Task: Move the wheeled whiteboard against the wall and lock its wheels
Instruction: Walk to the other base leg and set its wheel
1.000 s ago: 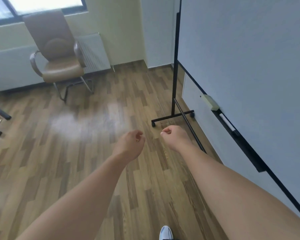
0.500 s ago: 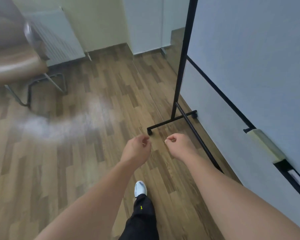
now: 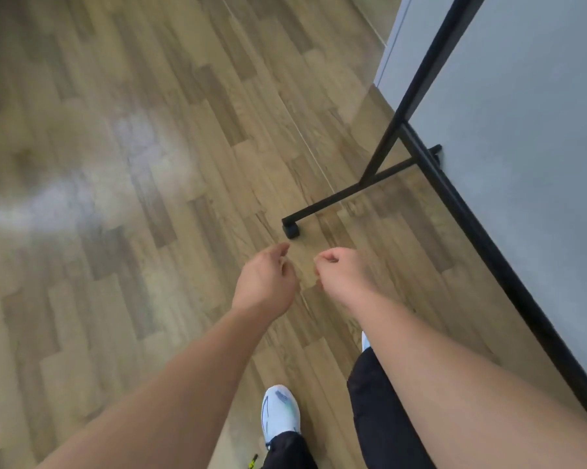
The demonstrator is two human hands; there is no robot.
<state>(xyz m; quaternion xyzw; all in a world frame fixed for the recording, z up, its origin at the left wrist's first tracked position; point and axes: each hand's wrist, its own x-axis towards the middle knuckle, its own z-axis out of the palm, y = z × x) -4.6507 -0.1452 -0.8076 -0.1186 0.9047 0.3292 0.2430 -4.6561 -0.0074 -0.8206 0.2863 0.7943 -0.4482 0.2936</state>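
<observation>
A single head-worn view looks steeply down and forward at the wood floor (image 3: 150, 231), near above both forearms, with the whiteboard (image 3: 522, 130) filling the right side and a white shoe (image 3: 280, 414) at the bottom edge.

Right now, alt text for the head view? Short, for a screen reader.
Looking down at a wood floor, a person's left hand and right hand hang loosely curled and empty, just short of a black caster on the whiteboard stand's foot bar. The board fills the right side; a white shoe steps below.

Whiteboard (image 3: 522, 130) cropped — far wheel (image 3: 436, 154) (hidden) — right.
</observation>
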